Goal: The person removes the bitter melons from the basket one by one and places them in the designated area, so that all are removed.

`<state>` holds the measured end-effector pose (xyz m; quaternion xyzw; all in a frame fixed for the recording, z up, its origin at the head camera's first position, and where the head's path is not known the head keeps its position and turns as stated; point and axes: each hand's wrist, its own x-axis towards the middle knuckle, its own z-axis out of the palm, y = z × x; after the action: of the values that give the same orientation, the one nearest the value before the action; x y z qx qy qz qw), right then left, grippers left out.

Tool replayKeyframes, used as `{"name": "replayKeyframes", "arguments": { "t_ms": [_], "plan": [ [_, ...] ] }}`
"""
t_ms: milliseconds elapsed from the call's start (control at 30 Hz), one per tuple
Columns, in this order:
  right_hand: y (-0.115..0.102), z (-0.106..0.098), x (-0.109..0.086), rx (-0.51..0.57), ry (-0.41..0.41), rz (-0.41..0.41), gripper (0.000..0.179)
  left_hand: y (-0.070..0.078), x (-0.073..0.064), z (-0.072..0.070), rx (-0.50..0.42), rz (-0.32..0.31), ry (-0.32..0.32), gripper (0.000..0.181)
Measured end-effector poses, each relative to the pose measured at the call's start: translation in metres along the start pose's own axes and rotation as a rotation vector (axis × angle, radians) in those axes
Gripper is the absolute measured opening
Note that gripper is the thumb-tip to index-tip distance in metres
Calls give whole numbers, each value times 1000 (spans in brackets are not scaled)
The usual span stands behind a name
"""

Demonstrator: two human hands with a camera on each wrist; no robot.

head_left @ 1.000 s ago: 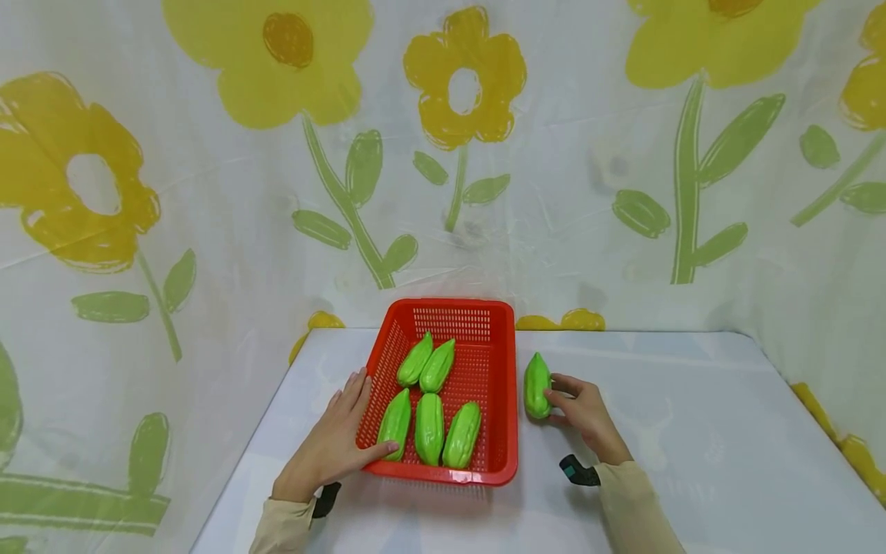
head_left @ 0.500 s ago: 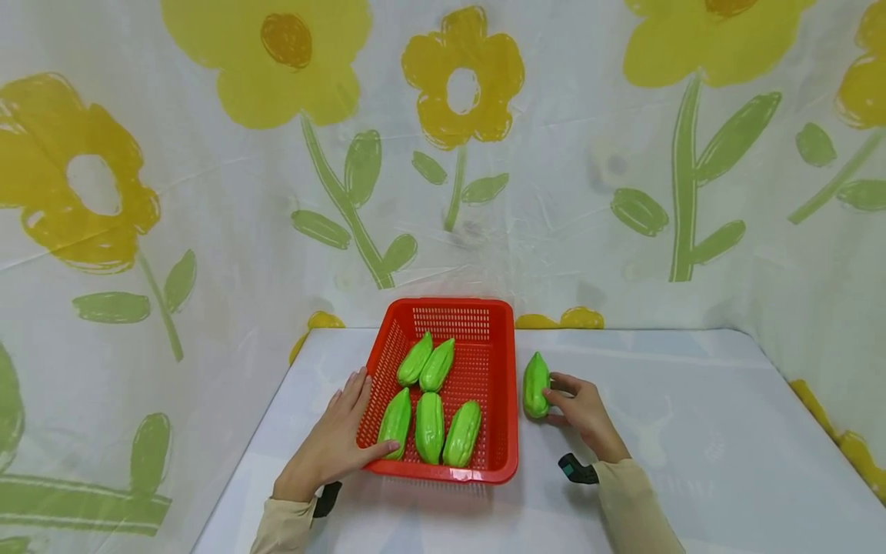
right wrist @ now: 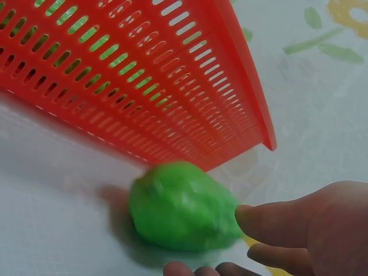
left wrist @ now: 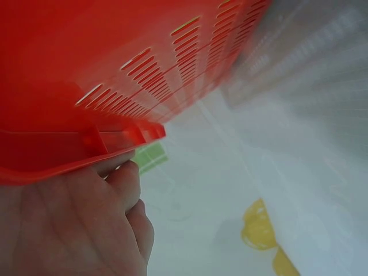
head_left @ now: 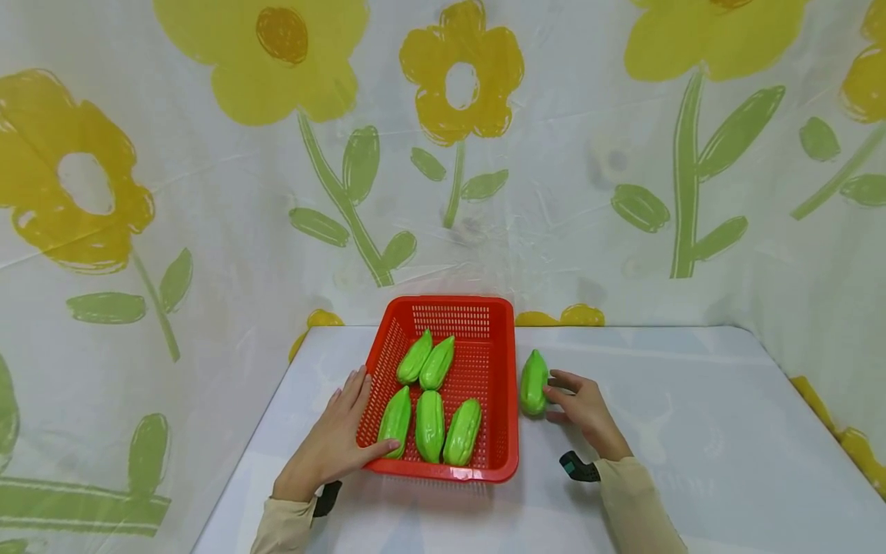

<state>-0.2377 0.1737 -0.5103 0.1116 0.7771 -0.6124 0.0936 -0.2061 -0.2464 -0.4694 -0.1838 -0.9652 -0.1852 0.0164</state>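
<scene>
A red plastic basket (head_left: 497, 468) with slotted walls stands on the table. Several glossy green, ridged, elongated fruits with pointed tips lie inside, one of them the front middle fruit (head_left: 430, 427). My left hand (head_left: 334, 438) rests on the basket's left rim, fingers straight and thumb stretched over the front left corner. From below, the left wrist view shows its palm under the rim (left wrist: 69, 171). Just outside the right wall lies another green fruit (head_left: 534, 383). Beside it is my right hand (head_left: 588, 408), fingers spread and relaxed, thumb tip right at the fruit's side.
The white table (head_left: 692, 431) extends to the right of the right hand. Behind it hangs a flower-printed curtain (head_left: 554, 192), which also encloses the left and right sides. A black wrist mount (head_left: 579, 468) shows below the right hand.
The green fruit outside the basket has shifted slightly left, closer to the wall, and the right fingers have loosened from it. The left hand and basket stay put; the head view tilts slightly.
</scene>
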Motion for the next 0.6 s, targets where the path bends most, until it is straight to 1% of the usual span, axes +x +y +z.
{"name": "replayKeyframes", "arguments": {
  "t_ms": [200, 300, 600],
  "plan": [
    [-2, -4, -1, 3, 15, 20, 58, -1, 0, 0, 5, -5, -2, 119],
    [-3, -5, -1, -15, 14, 28, 59, -1, 0, 0, 8, -6, -2, 119],
    [-5, -7, -2, -46, 33, -4, 57, -1, 0, 1, 4, -11, -8, 119]
  ]
}}
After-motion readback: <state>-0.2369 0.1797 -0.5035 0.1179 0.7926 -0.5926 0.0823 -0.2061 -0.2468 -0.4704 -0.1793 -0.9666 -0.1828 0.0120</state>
